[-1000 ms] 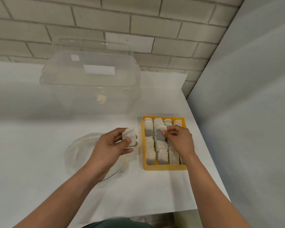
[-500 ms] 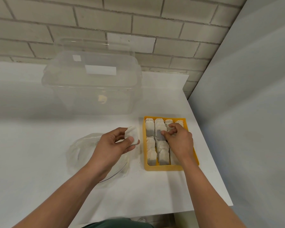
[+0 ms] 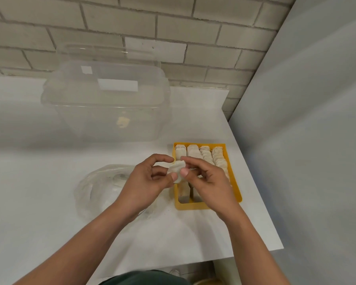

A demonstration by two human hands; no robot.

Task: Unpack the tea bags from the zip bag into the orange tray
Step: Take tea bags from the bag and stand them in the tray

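A tea bag is pinched between left hand and right hand. It should be slotted upright into the orange tray beneath the right

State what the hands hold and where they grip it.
One tea bag, pinched by both: the left hand at its left edge, the right hand at its right edge.

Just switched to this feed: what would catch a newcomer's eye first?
The left hand and right hand pinch one white paper tea bag mid-frame, by the left rim of the rectangular orange plastic tray packed with tea-bag rows. Left of it lies the crumpled clear zip bag; behind stands a large clear plastic tub.
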